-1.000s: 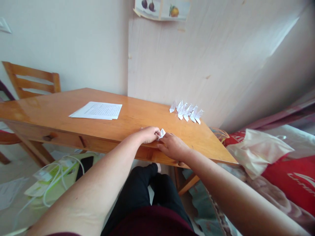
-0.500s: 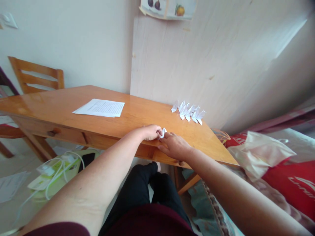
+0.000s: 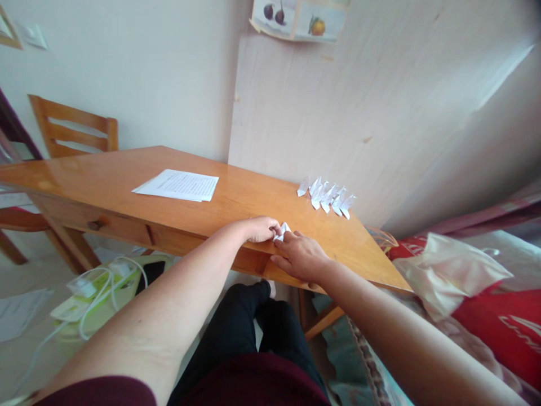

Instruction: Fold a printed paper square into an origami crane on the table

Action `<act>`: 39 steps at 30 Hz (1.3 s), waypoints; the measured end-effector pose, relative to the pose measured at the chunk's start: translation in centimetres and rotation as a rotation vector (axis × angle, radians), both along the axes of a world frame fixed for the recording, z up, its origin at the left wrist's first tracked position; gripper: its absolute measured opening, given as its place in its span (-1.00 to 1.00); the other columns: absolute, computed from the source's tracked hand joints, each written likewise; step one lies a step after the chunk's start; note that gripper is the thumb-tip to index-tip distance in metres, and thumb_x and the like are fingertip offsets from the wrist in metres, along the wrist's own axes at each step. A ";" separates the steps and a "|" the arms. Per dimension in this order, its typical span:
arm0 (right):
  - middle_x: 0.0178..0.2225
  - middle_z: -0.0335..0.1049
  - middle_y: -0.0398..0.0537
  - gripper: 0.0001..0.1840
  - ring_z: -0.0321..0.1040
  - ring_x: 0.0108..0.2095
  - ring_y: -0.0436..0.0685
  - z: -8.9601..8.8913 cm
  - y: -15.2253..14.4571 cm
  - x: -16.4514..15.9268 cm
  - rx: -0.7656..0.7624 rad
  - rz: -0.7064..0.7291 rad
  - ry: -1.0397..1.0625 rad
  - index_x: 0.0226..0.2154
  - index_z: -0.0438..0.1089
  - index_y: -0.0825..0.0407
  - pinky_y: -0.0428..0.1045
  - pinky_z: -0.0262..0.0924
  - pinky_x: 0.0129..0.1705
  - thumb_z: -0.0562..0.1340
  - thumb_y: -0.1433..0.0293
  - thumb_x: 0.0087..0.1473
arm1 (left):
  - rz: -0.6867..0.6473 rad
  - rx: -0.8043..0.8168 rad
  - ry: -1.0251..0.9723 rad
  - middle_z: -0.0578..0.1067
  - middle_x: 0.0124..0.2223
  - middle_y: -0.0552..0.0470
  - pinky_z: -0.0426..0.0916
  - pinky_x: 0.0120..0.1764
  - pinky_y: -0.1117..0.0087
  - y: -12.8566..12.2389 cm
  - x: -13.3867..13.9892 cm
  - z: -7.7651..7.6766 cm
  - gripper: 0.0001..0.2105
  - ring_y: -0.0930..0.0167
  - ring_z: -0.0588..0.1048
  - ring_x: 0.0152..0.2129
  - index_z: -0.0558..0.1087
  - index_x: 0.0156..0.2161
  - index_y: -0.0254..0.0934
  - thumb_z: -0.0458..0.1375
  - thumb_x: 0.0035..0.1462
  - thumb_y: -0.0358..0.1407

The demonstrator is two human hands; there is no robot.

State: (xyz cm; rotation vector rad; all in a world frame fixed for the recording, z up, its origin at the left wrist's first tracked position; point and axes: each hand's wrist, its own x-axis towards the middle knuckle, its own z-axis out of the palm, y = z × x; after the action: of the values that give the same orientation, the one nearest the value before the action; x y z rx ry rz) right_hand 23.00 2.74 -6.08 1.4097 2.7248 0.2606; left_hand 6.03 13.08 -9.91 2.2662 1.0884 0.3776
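Observation:
A small piece of white folded paper [image 3: 284, 230] lies at the table's front edge, partly covered by my fingers. My left hand [image 3: 260, 228] is closed, with thumb and forefinger pinching the paper's left side. From the right, my right hand [image 3: 302, 254] grips the same paper, its fingertips pressed over the near right part and its thumb lower down by the edge. Toward the back right of the wooden table [image 3: 245, 194], several folded white paper pieces [image 3: 325, 194] with pointed tips stand in rows near the wall.
A stack of printed sheets [image 3: 180, 185] lies on the table's left half. Below left, a green stool [image 3: 101, 293] holds white cables and a dark phone-like object. A wooden chair [image 3: 80, 132] stands behind. At right are a cream bag [image 3: 456, 270] and a red bag [image 3: 502, 316].
The camera view has shifted slightly, so the scene sits a little to the right. Both hands stay at the paper, and slightly more of its pointed top shows between them.

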 end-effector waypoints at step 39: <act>-0.17 0.46 0.01 -0.66 0.38 -0.20 0.16 0.1 2.4 0.7 -0.081 -0.083 0.186 -0.07 0.47 -0.03 -0.02 0.16 -0.18 0.10 0.36 0.15 | 0.070 0.044 0.014 0.59 -0.14 0.09 0.32 -0.12 0.35 -1.2 0.1 0.6 -0.79 0.30 0.51 -0.18 0.52 -0.16 -0.13 0.09 0.15 -0.22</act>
State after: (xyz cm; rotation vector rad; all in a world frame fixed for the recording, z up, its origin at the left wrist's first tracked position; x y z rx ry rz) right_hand 23.69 5.18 -5.96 1.5943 2.7741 0.0139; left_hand 6.11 11.89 -9.31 2.2773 1.1797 0.4184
